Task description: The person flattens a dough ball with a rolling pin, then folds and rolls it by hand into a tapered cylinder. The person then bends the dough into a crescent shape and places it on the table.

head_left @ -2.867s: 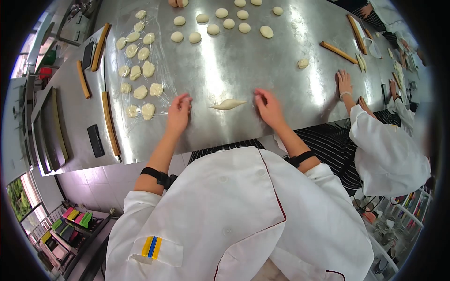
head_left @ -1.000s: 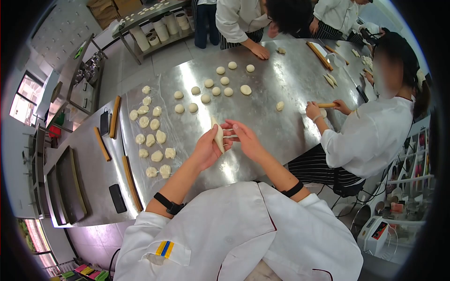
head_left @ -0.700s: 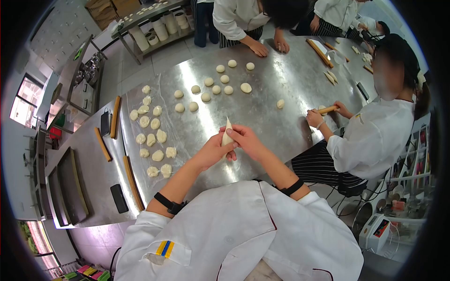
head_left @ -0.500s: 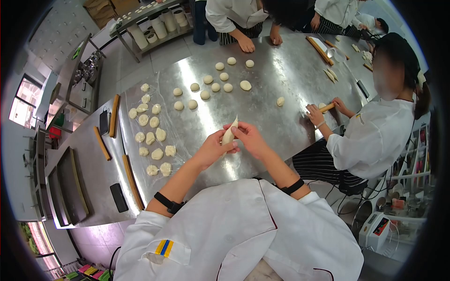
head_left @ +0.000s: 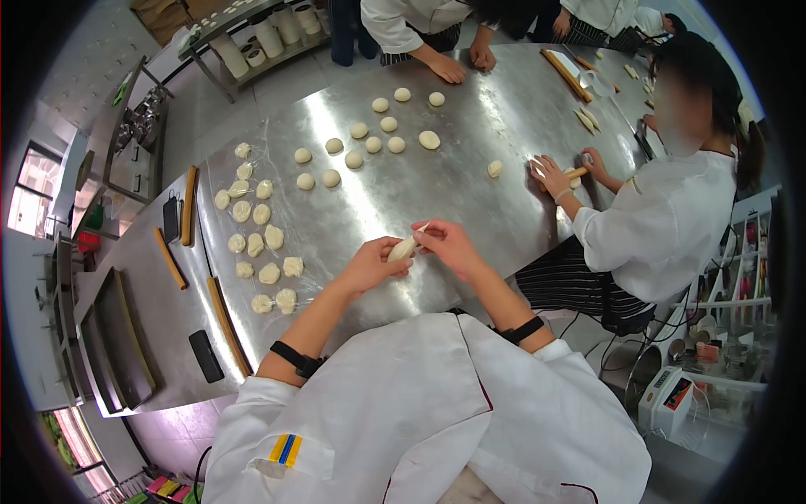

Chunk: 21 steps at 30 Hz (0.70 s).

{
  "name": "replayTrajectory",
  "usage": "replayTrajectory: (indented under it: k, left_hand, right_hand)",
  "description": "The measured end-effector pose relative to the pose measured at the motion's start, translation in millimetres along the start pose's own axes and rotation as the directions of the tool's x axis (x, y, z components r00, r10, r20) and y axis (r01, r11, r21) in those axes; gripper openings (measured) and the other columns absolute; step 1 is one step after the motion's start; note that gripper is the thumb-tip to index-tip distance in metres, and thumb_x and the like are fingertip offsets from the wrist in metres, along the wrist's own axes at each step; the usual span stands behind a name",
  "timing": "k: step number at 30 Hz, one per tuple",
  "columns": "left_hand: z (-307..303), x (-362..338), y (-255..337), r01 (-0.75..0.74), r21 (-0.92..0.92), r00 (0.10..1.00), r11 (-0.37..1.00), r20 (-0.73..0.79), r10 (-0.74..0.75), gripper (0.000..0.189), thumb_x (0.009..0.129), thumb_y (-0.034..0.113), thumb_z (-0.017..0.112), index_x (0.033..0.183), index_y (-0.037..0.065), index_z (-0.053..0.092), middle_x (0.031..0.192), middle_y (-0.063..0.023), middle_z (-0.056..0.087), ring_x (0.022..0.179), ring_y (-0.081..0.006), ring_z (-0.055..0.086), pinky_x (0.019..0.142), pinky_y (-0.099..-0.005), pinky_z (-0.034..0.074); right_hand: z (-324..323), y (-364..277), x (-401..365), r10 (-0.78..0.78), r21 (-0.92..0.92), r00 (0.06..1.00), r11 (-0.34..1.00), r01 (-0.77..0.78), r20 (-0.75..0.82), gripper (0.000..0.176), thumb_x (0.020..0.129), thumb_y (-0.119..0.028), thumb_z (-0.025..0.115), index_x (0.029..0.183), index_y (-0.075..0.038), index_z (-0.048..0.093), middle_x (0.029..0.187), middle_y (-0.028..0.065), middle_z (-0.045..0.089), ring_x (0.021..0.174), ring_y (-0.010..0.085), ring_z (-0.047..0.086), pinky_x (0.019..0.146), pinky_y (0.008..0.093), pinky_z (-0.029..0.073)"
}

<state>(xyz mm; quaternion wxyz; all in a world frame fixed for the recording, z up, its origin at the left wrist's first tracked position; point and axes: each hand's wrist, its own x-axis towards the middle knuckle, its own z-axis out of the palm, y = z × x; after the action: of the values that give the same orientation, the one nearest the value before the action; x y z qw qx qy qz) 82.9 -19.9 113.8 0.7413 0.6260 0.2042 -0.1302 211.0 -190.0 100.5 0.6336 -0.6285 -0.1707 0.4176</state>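
At centre frame, just above the near edge of the steel table [head_left: 470, 202], both hands are holding one small tapered dough piece [head_left: 404, 248] clear of the surface. Obs.: the left hand [head_left: 369, 265] is cupping the thicker end, with thumb and fingers closed around it. The right hand [head_left: 445, 244] is pinching the thin tail between thumb and forefinger, and the tail is pointing up and to the right. Whether the tail is being stretched or rolled inward cannot be read at this size.

Judgement on technique: this is looking like hand-shaping done in the air.
- The left fingers should be supporting rather than squeezing, or the fat end is likely going to flatten.
- The right fingertips should be working only the tip and pulling evenly, so that the taper is not tearing.
- Holding the piece over the table rather than past its edge is guarding against a drop.

Surroundings: flattened pieces [head_left: 256, 239] are lying in rows on clear film [head_left: 277, 168] at left of frame, well apart from the hands. Round dough balls [head_left: 369, 143] are sitting in the upper centre. A wooden rolling pin [head_left: 227, 315] is lying at lower left beside the film. At right, a co-worker's hands [head_left: 554, 172] are pressing on another pin [head_left: 575, 174], with one stray ball [head_left: 494, 169] lying near them.
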Motion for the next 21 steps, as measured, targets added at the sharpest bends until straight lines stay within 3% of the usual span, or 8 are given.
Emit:
replayTrajectory:
  k: [5, 7, 11, 14, 18, 20, 21]
  left_hand:
    - [1.8, 19.7, -17.2, 0.012, 0.036, 1.0, 0.999, 0.018, -0.013, 0.042, 0.092, 0.012, 0.072, 0.129, -0.004, 0.061, 0.108, -0.0089, 0.071, 0.087, -0.0128, 0.067, 0.078, -0.0274, 0.056]
    - [7.3, 28.2, -17.8, 0.0, 0.236, 0.999, 0.972, -0.052, 0.013, 0.044, 0.089, 0.013, 0.076, 0.128, -0.004, 0.063, 0.105, -0.0103, 0.072, 0.086, -0.0145, 0.068, 0.077, -0.0281, 0.055]
    - [15.6, 64.3, -34.4, -0.098, 0.483, 0.99, 0.87, -0.039, 0.133, 0.05, 0.085, 0.014, 0.08, 0.129, -0.002, 0.064, 0.103, -0.0149, 0.074, 0.085, -0.0175, 0.071, 0.076, -0.0295, 0.055]
    - [21.6, 99.6, -58.2, -0.049, 0.419, 0.995, 0.907, -0.06, 0.081, 0.054, 0.08, 0.02, 0.084, 0.127, -0.001, 0.066, 0.105, -0.0138, 0.075, 0.085, -0.0183, 0.072, 0.074, -0.0312, 0.056]
    - [46.3, 120.6, -39.8, 0.018, 0.52, 0.996, 0.854, -0.083, 0.03, 0.055, 0.078, 0.023, 0.085, 0.125, 0.0, 0.067, 0.108, -0.0141, 0.075, 0.086, -0.0215, 0.073, 0.077, -0.0332, 0.057]
    - [53.3, 131.4, -56.9, -0.115, 0.72, 0.933, 0.685, -0.159, 0.324, 0.057, 0.076, 0.027, 0.087, 0.124, 0.003, 0.068, 0.111, -0.0149, 0.074, 0.091, -0.0255, 0.073, 0.082, -0.0349, 0.057]
    - [59.0, 129.8, -53.0, -0.064, 0.758, 0.937, 0.65, -0.178, 0.3, 0.058, 0.074, 0.029, 0.088, 0.123, 0.005, 0.068, 0.112, -0.0147, 0.073, 0.093, -0.0274, 0.071, 0.083, -0.0361, 0.056]
  right_hand:
    - [-18.0, 14.0, 0.8, 0.07, 0.032, 0.997, 0.997, -0.069, -0.022, 0.027, 0.095, -0.009, 0.07, 0.119, 0.002, 0.067, 0.1, 0.0101, 0.072, 0.089, 0.0127, 0.068, 0.078, 0.0252, 0.057]
    - [-28.5, 25.0, 3.2, 0.087, 0.041, 0.996, 0.995, -0.086, -0.028, 0.027, 0.094, -0.008, 0.071, 0.118, 0.002, 0.067, 0.099, 0.0105, 0.072, 0.087, 0.0131, 0.068, 0.078, 0.025, 0.057]
    - [-59.2, 57.5, 15.4, 0.147, 0.084, 0.987, 0.986, -0.142, -0.058, 0.028, 0.092, -0.007, 0.073, 0.117, 0.003, 0.067, 0.098, 0.011, 0.072, 0.086, 0.0141, 0.069, 0.078, 0.0258, 0.058]
    - [-83.9, 76.7, 21.2, 0.157, 0.07, 0.983, 0.986, -0.151, -0.09, 0.027, 0.092, -0.005, 0.071, 0.118, 0.003, 0.068, 0.101, 0.0115, 0.072, 0.089, 0.0168, 0.069, 0.081, 0.0263, 0.056]
    - [-112.3, 68.7, 26.0, 0.158, -0.032, 0.974, 0.986, -0.165, -0.162, 0.027, 0.091, -0.007, 0.072, 0.117, 0.002, 0.069, 0.102, 0.0104, 0.072, 0.09, 0.0156, 0.069, 0.081, 0.0267, 0.056]
    - [-125.8, 64.9, 26.7, 0.009, -0.252, 0.983, 0.966, -0.056, -0.184, 0.032, 0.088, -0.011, 0.075, 0.118, 0.0, 0.07, 0.102, 0.0089, 0.073, 0.089, 0.0135, 0.069, 0.08, 0.0277, 0.056]
    - [-133.9, 71.5, 29.1, 0.03, -0.237, 0.983, 0.969, -0.074, -0.183, 0.032, 0.088, -0.011, 0.075, 0.118, 0.0, 0.07, 0.102, 0.0089, 0.073, 0.089, 0.0135, 0.069, 0.08, 0.0277, 0.056]
